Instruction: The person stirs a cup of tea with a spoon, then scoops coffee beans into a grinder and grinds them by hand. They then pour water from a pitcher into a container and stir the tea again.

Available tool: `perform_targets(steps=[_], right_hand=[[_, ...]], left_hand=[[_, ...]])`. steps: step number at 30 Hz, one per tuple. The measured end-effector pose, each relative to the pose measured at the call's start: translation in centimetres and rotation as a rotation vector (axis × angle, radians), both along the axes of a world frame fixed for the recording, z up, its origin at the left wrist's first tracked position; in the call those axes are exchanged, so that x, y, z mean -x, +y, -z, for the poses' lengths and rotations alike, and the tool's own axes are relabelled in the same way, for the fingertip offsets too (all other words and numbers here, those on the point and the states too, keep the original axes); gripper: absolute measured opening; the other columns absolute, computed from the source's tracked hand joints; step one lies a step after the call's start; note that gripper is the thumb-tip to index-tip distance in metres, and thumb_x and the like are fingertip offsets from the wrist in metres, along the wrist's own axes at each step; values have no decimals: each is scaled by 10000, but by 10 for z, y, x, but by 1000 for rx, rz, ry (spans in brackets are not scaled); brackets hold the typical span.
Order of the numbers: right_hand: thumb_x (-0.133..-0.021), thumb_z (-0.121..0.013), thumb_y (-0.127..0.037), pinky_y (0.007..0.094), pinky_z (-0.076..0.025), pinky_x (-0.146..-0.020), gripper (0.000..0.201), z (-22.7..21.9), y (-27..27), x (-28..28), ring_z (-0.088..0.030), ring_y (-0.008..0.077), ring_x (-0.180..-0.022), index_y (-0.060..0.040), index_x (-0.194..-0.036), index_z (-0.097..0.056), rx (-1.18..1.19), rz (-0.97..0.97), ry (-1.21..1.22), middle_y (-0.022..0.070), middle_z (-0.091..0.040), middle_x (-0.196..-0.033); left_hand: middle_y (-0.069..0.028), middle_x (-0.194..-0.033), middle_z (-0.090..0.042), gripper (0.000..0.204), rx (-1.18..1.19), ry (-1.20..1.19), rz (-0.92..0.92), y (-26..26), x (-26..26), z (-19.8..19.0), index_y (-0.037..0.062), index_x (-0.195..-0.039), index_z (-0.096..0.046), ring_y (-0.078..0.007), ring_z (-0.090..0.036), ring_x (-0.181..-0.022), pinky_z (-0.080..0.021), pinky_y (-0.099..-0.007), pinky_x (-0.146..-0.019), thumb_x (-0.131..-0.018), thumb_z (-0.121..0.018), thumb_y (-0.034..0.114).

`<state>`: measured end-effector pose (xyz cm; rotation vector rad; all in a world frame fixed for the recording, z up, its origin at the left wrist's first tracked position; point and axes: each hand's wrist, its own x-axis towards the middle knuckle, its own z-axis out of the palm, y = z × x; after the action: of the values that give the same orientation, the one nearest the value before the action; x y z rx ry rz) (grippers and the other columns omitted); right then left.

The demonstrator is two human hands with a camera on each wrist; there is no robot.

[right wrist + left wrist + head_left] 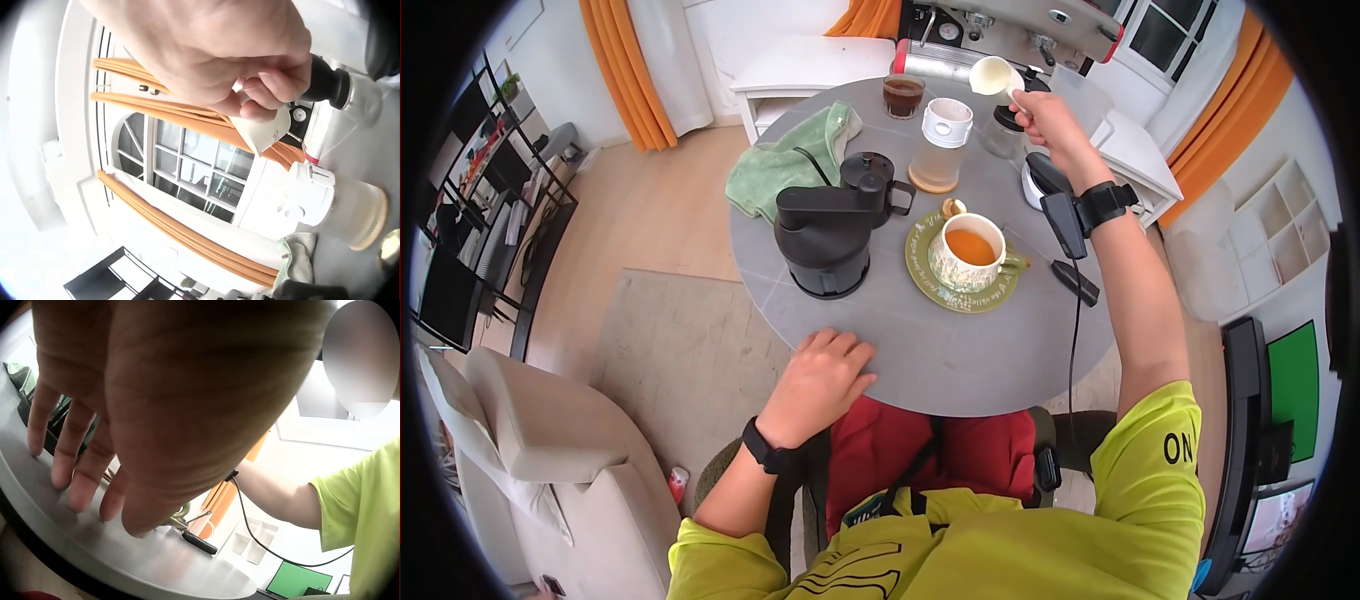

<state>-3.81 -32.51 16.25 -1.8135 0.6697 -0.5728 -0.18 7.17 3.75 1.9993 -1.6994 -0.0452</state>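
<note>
At the table's far side, my right hand (1050, 125) pinches the handle of a small cream pitcher (992, 77), held up in the air; in the right wrist view the pitcher (262, 132) hangs below the curled fingers. Left of it stands a clear container with a white top (947, 125). A patterned cup (967, 252) of orange-brown liquid sits on a green saucer (922, 275), a spoon-like piece beside it. My left hand (825, 375) rests on the near table edge, fingers loosely spread in the left wrist view, holding nothing.
A black kettle-like appliance (825, 240), a black lidded pot (870, 180) and a green cloth (785, 160) stand on the left. A glass of dark liquid (903, 97) is behind. A lidded jar (1003, 135) stands under the right hand; a black object (1075, 283) lies at the right.
</note>
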Motion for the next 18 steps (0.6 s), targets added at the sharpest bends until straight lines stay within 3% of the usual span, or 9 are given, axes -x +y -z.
perform_targets(steps=[2,4,5,7,8,10,13,18], right_hand=[[-939,-527,-297,207,-218,-435,260,-1,2,-6,-292,27,-481,-47,-871,-548,78,11,20,-59,-444,-610],[-909,-524,-310,289,-364,-503,292,-1,2,-11,-458,117,-535,-45,-801,-582,248,77,103,4,-530,-625],[-909,-524,-310,289,-364,-503,292,-1,2,-14,-458,117,-535,-45,-801,-582,249,77,103,4,-530,-625],[-893,-520,-340,382,-449,-599,334,-1,2,-18,-598,252,-654,-21,-872,-616,597,137,218,105,-641,-732],[-893,-520,-340,382,-449,-599,334,-1,3,-19,-598,252,-654,-21,-872,-616,598,137,218,105,-641,-732],[-888,-514,-343,466,-473,-725,362,-2,8,-21,-632,362,-829,-4,-945,-628,848,186,244,188,-670,-877],[-894,-510,-330,492,-478,-772,361,-5,18,-19,-620,390,-892,2,-976,-627,1036,214,315,207,-665,-937],[-908,-501,-299,485,-488,-774,323,-9,33,-15,-628,380,-890,-11,-998,-616,1158,211,338,205,-666,-921]], left_hand=[[-120,-926,-592,249,2,1,2,0,0,0,49,-972,-618,-306,-553,-920,-460,-393,-847,-765,-685,170],[-123,-927,-594,249,4,6,11,1,0,1,47,-973,-617,-308,-557,-921,-457,-394,-858,-766,-683,168],[-123,-927,-594,249,5,6,11,1,0,0,47,-973,-617,-308,-557,-921,-457,-394,-858,-766,-683,168],[-127,-925,-599,246,-1,4,20,1,0,-1,44,-973,-616,-312,-563,-913,-455,-393,-863,-769,-681,166],[-127,-925,-599,246,0,4,20,1,0,-1,44,-973,-616,-312,-563,-913,-455,-393,-863,-769,-681,166],[-128,-915,-605,245,2,0,26,1,0,-1,44,-973,-616,-312,-568,-899,-456,-392,-860,-771,-680,166],[-128,-910,-609,246,-7,-3,25,2,1,-2,45,-974,-615,-311,-570,-897,-455,-391,-861,-772,-680,169],[-129,-916,-614,248,-10,-10,24,3,2,-2,47,-980,-617,-311,-572,-901,-455,-390,-861,-775,-679,173]])
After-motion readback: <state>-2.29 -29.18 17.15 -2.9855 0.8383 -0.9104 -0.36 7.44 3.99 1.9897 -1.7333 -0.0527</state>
